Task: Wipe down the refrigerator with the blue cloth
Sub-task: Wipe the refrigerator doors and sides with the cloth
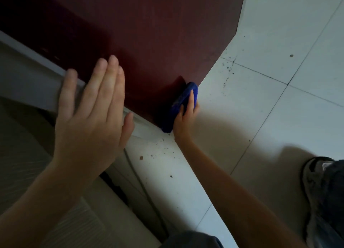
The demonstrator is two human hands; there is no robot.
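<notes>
Red refrigerator (152,35) side: right hand (183,120) holds blue cloth (172,115) against it.

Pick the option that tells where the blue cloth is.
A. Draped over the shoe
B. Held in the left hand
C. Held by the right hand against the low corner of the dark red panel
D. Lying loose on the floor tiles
C: the right hand holds the blue cloth against the bottom corner of the dark red refrigerator panel, while the left hand is flat and holds nothing.

Bare forearms (232,184), dark denim trousers (335,197), a worn grey sneaker (313,175).
</notes>
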